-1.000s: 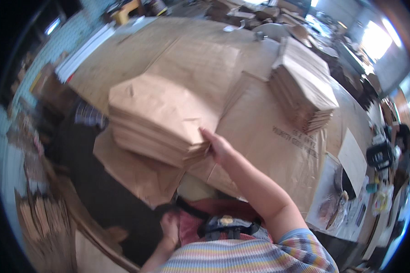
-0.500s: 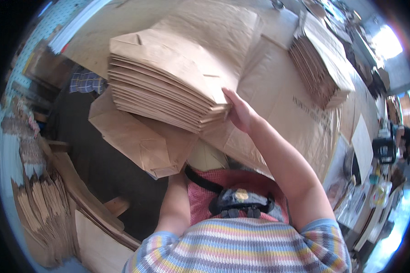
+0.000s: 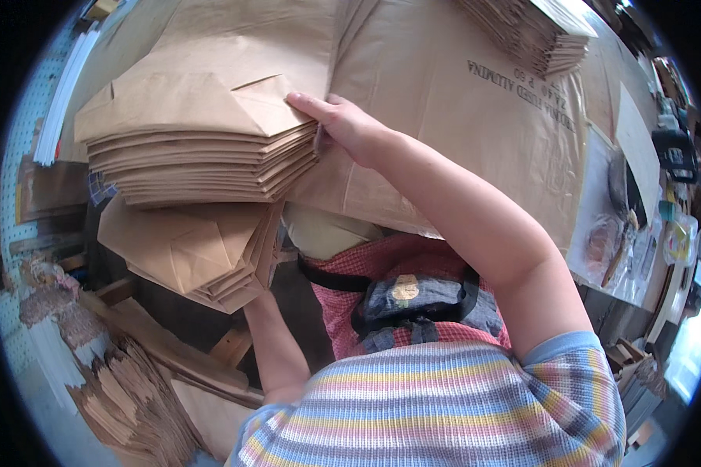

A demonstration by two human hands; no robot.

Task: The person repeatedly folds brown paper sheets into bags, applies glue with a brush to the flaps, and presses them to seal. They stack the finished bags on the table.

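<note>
A thick stack of folded brown paper bags (image 3: 187,167) lies at the upper left, its flat-folded bottoms toward me. My right hand (image 3: 350,128) grips the right corner of this stack, thumb on top and the other fingers partly hidden at its side. Below it, several more folded brown paper bags (image 3: 202,253) jut out over the dark gap by the table edge, tilted down toward me. My left forearm (image 3: 276,342) reaches up under these lower bags. They hide my left hand, so its fingers do not show.
A large brown printed paper sheet (image 3: 444,132) covers the table on the right. Another stack of paper bags (image 3: 522,35) stands at the far right. Torn cardboard (image 3: 132,397) leans at the lower left. A clear plastic bottle (image 3: 679,237) is at the right edge.
The view has shifted, so the stacks appear further left. More bags now show in the lower bundle. My right thumb has come further over the top of the main stack.
</note>
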